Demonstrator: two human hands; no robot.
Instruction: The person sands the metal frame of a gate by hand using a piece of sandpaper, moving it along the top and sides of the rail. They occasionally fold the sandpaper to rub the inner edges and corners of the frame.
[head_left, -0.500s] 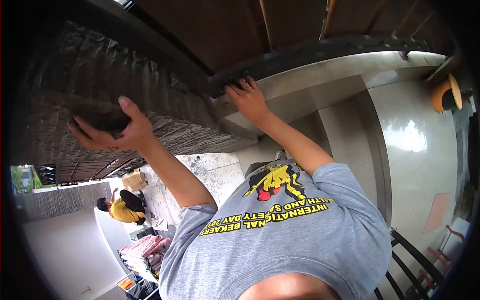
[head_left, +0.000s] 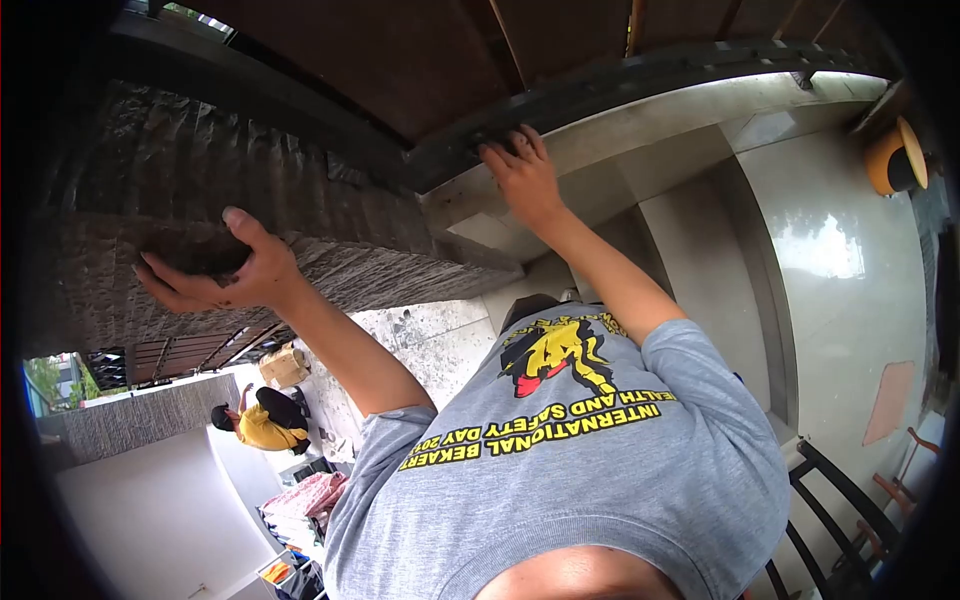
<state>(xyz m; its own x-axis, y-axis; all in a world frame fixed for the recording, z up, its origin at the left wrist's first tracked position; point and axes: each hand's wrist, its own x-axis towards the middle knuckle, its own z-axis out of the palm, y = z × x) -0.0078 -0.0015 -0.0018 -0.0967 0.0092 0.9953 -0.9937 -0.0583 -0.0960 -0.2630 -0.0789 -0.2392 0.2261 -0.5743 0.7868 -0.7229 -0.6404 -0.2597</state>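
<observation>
My left hand [head_left: 235,275] is cupped, palm up, around a dark lump [head_left: 205,250], in front of the rough dark stone wall [head_left: 270,180]. The lump's kind is hard to make out, and dark smears mark the fingers. Farther right, my right hand [head_left: 525,180] has its fingers bent against the dark beam [head_left: 580,103], just above a pale ledge [head_left: 600,142]. Its fingertips look dirty and are partly hidden, and whatever they pinch is too small to name.
A person in a yellow top [head_left: 270,425] crouches at the lower left near a cardboard box [head_left: 285,367]. Piled cloth [head_left: 305,500] lies closer. To the right are an orange pot [head_left: 893,160], a shiny tiled floor [head_left: 820,240] and black metal bars [head_left: 845,485].
My right hand has moved right along the beam, with its fingers still against it. My left hand keeps its cupped shape around the dark lump. The view has shifted slightly.
</observation>
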